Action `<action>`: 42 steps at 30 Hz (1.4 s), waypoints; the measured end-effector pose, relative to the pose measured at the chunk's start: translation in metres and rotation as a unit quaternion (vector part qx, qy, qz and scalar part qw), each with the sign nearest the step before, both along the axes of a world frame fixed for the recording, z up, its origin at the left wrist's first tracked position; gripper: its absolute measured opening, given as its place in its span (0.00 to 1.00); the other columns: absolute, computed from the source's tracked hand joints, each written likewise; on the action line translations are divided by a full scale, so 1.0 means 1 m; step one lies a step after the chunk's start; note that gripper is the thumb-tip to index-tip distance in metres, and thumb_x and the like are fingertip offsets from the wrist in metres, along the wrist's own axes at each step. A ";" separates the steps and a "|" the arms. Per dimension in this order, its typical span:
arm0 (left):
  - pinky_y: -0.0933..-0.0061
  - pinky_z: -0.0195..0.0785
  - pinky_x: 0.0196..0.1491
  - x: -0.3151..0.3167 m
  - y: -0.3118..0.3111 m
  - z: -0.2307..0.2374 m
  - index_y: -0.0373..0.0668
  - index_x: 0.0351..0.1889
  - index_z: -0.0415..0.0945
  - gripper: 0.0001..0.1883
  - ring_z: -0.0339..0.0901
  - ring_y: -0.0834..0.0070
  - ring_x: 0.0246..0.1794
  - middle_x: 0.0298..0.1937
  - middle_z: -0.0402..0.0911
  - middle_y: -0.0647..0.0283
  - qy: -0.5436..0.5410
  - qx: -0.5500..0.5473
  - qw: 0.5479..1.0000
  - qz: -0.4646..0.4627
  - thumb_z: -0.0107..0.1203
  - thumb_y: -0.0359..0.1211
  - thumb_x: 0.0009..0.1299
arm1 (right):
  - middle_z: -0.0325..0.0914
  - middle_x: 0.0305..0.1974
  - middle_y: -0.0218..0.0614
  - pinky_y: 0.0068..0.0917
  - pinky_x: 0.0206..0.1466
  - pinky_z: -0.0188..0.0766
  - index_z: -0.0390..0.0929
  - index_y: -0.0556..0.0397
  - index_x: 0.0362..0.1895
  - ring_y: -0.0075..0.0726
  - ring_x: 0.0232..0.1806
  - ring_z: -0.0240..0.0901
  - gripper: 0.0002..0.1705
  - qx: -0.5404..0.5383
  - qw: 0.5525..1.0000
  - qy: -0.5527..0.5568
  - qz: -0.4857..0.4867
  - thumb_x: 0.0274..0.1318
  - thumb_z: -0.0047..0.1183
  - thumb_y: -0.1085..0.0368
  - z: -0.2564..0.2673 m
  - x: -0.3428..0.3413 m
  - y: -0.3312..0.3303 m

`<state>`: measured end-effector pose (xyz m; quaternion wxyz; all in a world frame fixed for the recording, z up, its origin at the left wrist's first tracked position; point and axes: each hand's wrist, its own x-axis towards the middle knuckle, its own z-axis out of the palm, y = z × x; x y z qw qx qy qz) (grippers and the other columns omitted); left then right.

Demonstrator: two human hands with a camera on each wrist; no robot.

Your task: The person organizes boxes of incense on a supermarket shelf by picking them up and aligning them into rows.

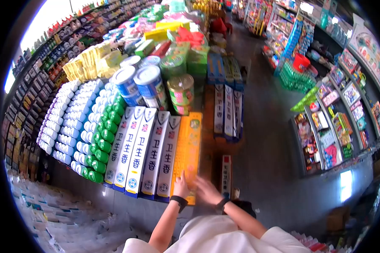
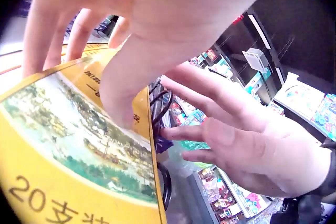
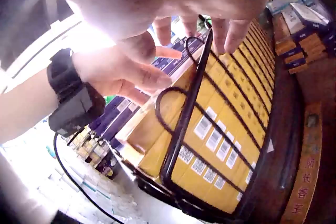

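A long yellow box [image 1: 188,147] with a landscape picture lies at the right end of a row of white incense boxes [image 1: 136,152]. My left hand [image 1: 181,187] is at its near end; in the left wrist view the thumb lies over the printed face and the fingers reach past the far edge, tips hidden. Just to the right, my right hand [image 1: 207,190] has its fingers extended and holds nothing. In the right wrist view, its fingers hang over the black wire rack [image 3: 181,140], beside stacked yellow boxes [image 3: 210,145].
Blue-and-white cans [image 1: 150,86] and green-capped containers [image 1: 101,154] stand beyond and left of the boxes. More incense boxes [image 1: 228,109] lie lower on the right, with a single white box [image 1: 226,175] nearer me. Goods shelves [image 1: 333,126] line the aisle's right side.
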<state>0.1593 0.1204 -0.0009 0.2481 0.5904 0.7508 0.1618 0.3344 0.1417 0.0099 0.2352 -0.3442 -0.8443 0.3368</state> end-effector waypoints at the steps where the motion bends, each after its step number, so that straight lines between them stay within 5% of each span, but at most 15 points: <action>1: 0.53 0.66 0.48 -0.001 0.001 0.005 0.40 0.67 0.46 0.47 0.69 0.42 0.46 0.48 0.65 0.38 -0.022 -0.008 1.000 0.002 0.63 0.29 0.52 | 0.54 0.65 0.47 0.42 0.65 0.53 0.66 0.48 0.58 0.52 0.65 0.54 0.26 -0.026 0.999 0.025 -0.005 0.53 0.50 0.69 0.014 0.006 0.005; 3: 0.54 0.66 0.52 0.002 0.001 0.016 0.39 0.66 0.48 0.44 0.67 0.39 0.50 0.54 0.59 0.35 -0.067 0.028 0.997 0.010 0.62 0.25 0.52 | 0.54 0.66 0.45 0.41 0.65 0.53 0.62 0.47 0.62 0.51 0.66 0.53 0.29 -0.044 0.998 0.028 -0.022 0.53 0.51 0.68 0.015 0.022 0.019; 9: 0.57 0.61 0.57 0.031 0.024 0.055 0.35 0.61 0.55 0.33 0.62 0.44 0.56 0.57 0.58 0.38 0.036 0.100 0.994 0.028 0.58 0.27 0.58 | 0.61 0.59 0.45 0.36 0.63 0.58 0.62 0.51 0.60 0.47 0.60 0.60 0.28 -0.041 0.990 0.038 -0.128 0.54 0.51 0.66 -0.030 0.089 0.073; 13: 0.60 0.60 0.57 0.080 0.070 0.100 0.36 0.57 0.61 0.26 0.64 0.49 0.54 0.53 0.66 0.46 -0.013 0.179 0.984 0.004 0.57 0.28 0.60 | 0.72 0.47 0.45 0.30 0.47 0.69 0.63 0.54 0.57 0.38 0.44 0.72 0.25 -0.200 0.950 0.091 -0.222 0.56 0.51 0.64 -0.077 0.131 0.126; 17: 0.63 0.62 0.55 0.132 0.136 0.091 0.36 0.53 0.66 0.22 0.66 0.50 0.52 0.50 0.68 0.47 -0.062 0.160 0.985 -0.027 0.56 0.31 0.62 | 0.74 0.46 0.42 0.27 0.45 0.71 0.65 0.57 0.54 0.33 0.44 0.73 0.22 -0.295 0.915 0.092 -0.260 0.60 0.49 0.59 -0.114 0.164 0.186; 23: 0.61 0.66 0.49 0.181 0.249 -0.005 0.32 0.51 0.66 0.24 0.70 0.51 0.47 0.44 0.72 0.45 -0.106 0.050 0.993 0.031 0.57 0.39 0.63 | 0.69 0.52 0.43 0.34 0.59 0.64 0.62 0.59 0.56 0.39 0.53 0.68 0.24 -0.551 0.742 0.279 -0.262 0.61 0.48 0.60 -0.148 0.170 0.259; 25: 0.62 0.66 0.47 0.191 0.280 -0.043 0.31 0.50 0.66 0.27 0.71 0.50 0.45 0.41 0.73 0.45 -0.068 0.051 0.993 0.080 0.58 0.43 0.62 | 0.68 0.53 0.43 0.35 0.60 0.63 0.61 0.60 0.57 0.41 0.54 0.67 0.24 -0.602 0.647 0.376 -0.279 0.61 0.47 0.62 -0.164 0.164 0.273; 28: 0.60 0.68 0.46 0.187 0.317 -0.107 0.30 0.49 0.66 0.32 0.72 0.47 0.44 0.42 0.75 0.43 -0.061 0.023 0.992 0.112 0.58 0.50 0.60 | 0.69 0.51 0.40 0.36 0.63 0.59 0.63 0.58 0.56 0.41 0.56 0.65 0.22 -0.637 0.492 0.582 -0.117 0.60 0.48 0.63 -0.200 0.165 0.285; 31: 0.58 0.68 0.48 0.186 0.337 -0.113 0.30 0.47 0.66 0.30 0.73 0.46 0.47 0.44 0.75 0.38 -0.074 -0.040 0.984 0.156 0.57 0.48 0.61 | 0.69 0.50 0.37 0.37 0.64 0.58 0.66 0.56 0.53 0.40 0.55 0.65 0.18 -0.650 0.495 0.529 -0.231 0.59 0.49 0.66 -0.162 0.149 0.301; 34: 0.59 0.69 0.47 0.183 0.344 -0.126 0.29 0.45 0.67 0.28 0.74 0.47 0.46 0.42 0.77 0.40 -0.069 -0.033 0.987 0.145 0.58 0.47 0.61 | 0.71 0.49 0.36 0.34 0.62 0.60 0.68 0.55 0.52 0.38 0.54 0.67 0.17 -0.653 0.481 0.536 -0.234 0.58 0.49 0.67 -0.162 0.148 0.303; 37: 0.63 0.72 0.42 0.174 0.346 -0.139 0.31 0.42 0.71 0.20 0.78 0.55 0.39 0.39 0.79 0.45 -0.140 -0.053 0.973 0.174 0.60 0.39 0.61 | 0.70 0.49 0.37 0.32 0.61 0.61 0.65 0.55 0.55 0.38 0.54 0.67 0.19 -0.649 0.499 0.518 -0.248 0.59 0.48 0.67 -0.160 0.153 0.299; 40: 0.68 0.73 0.36 0.170 0.341 -0.141 0.31 0.41 0.73 0.17 0.79 0.67 0.34 0.35 0.80 0.54 -0.381 -0.085 0.889 0.239 0.60 0.36 0.61 | 0.68 0.52 0.38 0.33 0.60 0.61 0.61 0.53 0.58 0.38 0.55 0.66 0.22 -0.640 0.534 0.501 -0.234 0.61 0.46 0.64 -0.164 0.157 0.291; 42: 0.69 0.77 0.36 0.165 0.332 -0.139 0.30 0.45 0.69 0.14 0.79 0.67 0.36 0.38 0.75 0.55 -0.373 -0.085 0.901 0.204 0.54 0.28 0.65 | 0.66 0.55 0.38 0.34 0.60 0.62 0.59 0.52 0.60 0.38 0.57 0.65 0.23 -0.631 0.562 0.484 -0.226 0.62 0.45 0.61 -0.159 0.161 0.283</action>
